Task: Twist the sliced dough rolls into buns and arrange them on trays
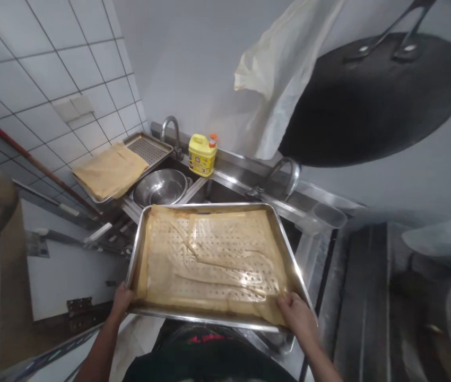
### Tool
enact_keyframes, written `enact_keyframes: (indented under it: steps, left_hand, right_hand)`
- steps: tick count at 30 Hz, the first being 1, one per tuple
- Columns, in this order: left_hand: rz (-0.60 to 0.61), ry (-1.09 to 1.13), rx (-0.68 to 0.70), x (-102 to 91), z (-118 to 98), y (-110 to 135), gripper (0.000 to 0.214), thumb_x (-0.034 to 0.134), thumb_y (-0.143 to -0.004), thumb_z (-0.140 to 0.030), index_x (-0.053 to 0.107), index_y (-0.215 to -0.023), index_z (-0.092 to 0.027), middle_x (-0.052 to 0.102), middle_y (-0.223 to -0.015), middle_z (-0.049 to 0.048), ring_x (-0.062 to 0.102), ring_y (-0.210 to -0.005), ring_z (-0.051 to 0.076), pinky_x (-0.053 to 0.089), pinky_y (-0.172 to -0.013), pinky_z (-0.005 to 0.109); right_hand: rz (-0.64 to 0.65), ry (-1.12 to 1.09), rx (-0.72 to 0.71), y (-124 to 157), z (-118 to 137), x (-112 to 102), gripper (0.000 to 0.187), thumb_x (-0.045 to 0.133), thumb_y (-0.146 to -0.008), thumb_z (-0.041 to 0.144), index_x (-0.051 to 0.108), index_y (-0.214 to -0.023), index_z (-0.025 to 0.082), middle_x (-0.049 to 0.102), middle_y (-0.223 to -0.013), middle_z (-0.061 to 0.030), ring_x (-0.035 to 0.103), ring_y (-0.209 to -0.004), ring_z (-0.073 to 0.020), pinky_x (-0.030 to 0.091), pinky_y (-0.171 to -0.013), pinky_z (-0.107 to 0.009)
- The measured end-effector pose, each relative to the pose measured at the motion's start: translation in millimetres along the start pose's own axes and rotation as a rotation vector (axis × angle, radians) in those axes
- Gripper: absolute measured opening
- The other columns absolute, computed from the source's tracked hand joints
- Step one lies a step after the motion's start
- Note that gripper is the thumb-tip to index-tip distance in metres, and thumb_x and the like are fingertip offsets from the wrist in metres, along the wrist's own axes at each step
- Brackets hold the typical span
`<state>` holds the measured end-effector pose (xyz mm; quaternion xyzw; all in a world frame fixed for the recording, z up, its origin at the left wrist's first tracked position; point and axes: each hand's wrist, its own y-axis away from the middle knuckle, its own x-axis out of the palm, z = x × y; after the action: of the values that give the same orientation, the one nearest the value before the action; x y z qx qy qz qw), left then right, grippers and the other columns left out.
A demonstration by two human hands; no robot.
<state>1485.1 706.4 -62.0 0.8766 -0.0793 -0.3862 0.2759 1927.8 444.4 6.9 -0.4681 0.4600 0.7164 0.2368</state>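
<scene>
A metal baking tray [136, 241] is in front of me at the near side of the sinks, tilted slightly in view. A tan, wrinkled sheet of baking paper [217, 260] lines it, glossy and wet-looking, with a pattern of holes showing through. My left hand [122, 301] is closed on the tray's near left rim. At the near right corner my right hand [297, 317] is closed over the rim, its fingertips against the paper's edge. The undersides of both grips are hidden.
Behind the tray stand a steel bowl [161, 187], a yellow jug [202, 155] and two curved taps. At left, more tan paper [110, 170] lies on a perforated tray [148, 148]. A large black wok [376, 101] hangs at upper right beside a pale plastic sheet [285, 63].
</scene>
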Motion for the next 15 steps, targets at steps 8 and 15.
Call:
enact_keyframes:
  steps: [8,15]
  left_hand:
    - [-0.257,-0.264,0.342,-2.6,-65,-2,0.049,0.045,-0.062,-0.005,0.050,-0.110,-0.013,0.052,-0.116,0.0133,0.044,-0.115,0.026,0.035,-0.093,0.036]
    - [-0.224,-0.511,0.607,37.8,-101,33,0.049,0.047,-0.075,-0.021,0.040,-0.122,-0.008,0.046,-0.121,0.0191,0.043,-0.114,0.027,0.033,-0.095,0.039]
  right_hand:
    - [0.167,-0.193,-0.059,12,-41,30,0.031,0.040,-0.074,0.042,0.052,-0.058,0.018,0.062,-0.064,-0.0081,0.059,-0.063,-0.0215,0.039,-0.056,-0.028]
    - [-0.039,-0.598,0.169,21,-57,36,0.033,0.054,-0.058,0.053,0.047,-0.059,0.020,0.058,-0.056,-0.0025,0.057,-0.059,-0.0208,0.041,-0.054,-0.028]
